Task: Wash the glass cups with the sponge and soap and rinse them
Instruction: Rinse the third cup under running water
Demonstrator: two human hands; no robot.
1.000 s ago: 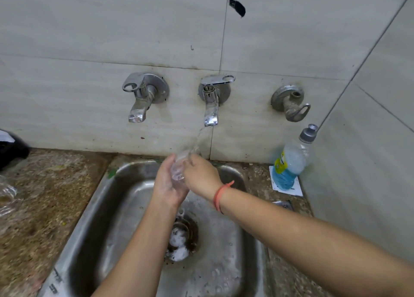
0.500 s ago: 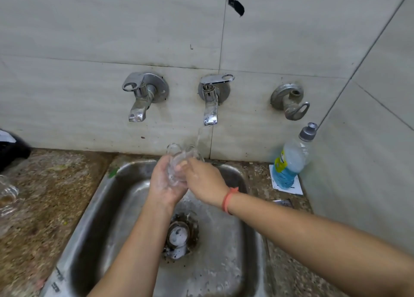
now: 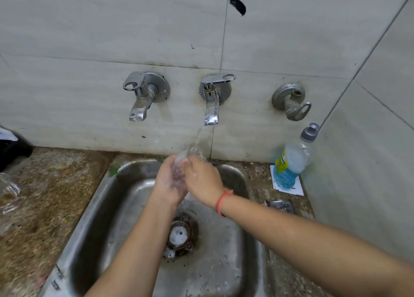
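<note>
You tilted glass cup (image 3: 190, 154) under tap (image 3: 210, 108) stream above left hand (image 3: 169, 183) and right hand (image 3: 202, 180); both gripped it. Rinse probably nearly done imo.

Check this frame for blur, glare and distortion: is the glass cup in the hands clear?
Head view: soft even light, no strong glare; wide-angle lens bows the tile lines; the glass cup, gripped by left hand and right hand under the water stream, is smeared and see-through, outline unclear.

Dim, even light, soft shadows; glare on taps (image 3: 210, 99) & sink (image 3: 94, 218) rim; wide-angle bending at edges; bottom-left corner blurry.
</note>
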